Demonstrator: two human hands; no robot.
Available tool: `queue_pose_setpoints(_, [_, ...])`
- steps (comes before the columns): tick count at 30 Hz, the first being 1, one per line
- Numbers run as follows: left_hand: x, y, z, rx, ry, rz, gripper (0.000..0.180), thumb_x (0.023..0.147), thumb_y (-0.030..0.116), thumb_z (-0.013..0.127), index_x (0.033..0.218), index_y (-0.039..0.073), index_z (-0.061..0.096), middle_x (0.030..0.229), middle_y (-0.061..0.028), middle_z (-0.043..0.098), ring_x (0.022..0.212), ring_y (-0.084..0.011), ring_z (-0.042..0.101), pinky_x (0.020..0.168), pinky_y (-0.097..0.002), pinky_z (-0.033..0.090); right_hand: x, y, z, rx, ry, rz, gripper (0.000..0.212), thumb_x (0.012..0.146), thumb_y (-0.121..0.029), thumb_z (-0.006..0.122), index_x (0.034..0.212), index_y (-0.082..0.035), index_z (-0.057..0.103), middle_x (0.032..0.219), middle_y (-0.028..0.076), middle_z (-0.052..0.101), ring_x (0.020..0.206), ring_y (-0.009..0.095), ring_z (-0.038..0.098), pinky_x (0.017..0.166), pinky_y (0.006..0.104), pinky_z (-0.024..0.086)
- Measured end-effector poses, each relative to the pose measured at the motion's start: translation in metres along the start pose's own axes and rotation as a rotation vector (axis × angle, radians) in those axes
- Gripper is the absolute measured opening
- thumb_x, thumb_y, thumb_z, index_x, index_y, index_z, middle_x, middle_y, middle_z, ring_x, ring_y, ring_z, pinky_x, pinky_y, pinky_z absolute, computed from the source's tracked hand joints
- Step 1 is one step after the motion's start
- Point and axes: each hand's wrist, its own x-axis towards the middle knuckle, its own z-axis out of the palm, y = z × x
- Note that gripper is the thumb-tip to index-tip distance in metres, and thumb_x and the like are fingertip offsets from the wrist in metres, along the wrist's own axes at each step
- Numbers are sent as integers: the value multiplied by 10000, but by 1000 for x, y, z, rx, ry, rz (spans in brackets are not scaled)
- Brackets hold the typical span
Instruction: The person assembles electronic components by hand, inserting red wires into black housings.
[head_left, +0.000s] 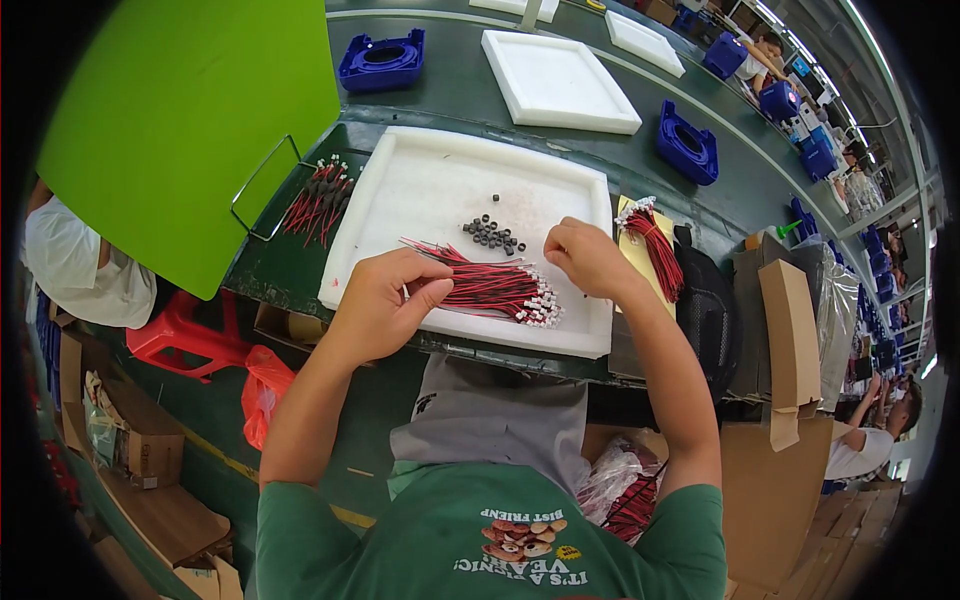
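A white foam tray (480,147) lies before me on the bench. In it is a spread bundle of red and black wires (490,287), white connectors (543,308) at their right ends. Small black ring-shaped pieces (488,234) are heaped just beyond the wires. My left hand (385,308) is at the wires' left end, thumb and forefinger pinched together; whatever sits between them is too small to name. Over the tray's right side, my right hand (585,258) is closed with its fingertips bent in, and its contents are hidden.
Another wire bundle (655,250) rests on yellow paper right of the tray, beside a black bag (708,315). More wires (320,200) lie to the left, below a green panel (190,130). Blue plastic housings (382,62) and foam trays (560,80) stand on the line beyond.
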Motion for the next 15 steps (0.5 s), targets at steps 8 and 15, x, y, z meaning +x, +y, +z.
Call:
queue_pose_setpoints(8, [5, 10, 10, -89, -21, -2, 111, 755, 82, 605, 810, -14, 613, 665, -79, 570, 563, -126, 505, 513, -236, 396, 2, 9, 5, 108, -36, -138, 116, 709, -114, 570, 796, -51, 616, 789, 110, 568, 736, 289, 549, 676, 351, 433])
queue_pose_setpoints(15, [-11, 17, 9, -319, -223, -363, 182, 795, 155, 589, 822, -23, 614, 664, -43, 573, 553, -58, 502, 475, -204, 395, -50, -32, -55, 122, 195, -128, 37, 704, -51, 575, 711, -23, 553, 703, 102, 528, 660, 265, 536, 605, 327, 426])
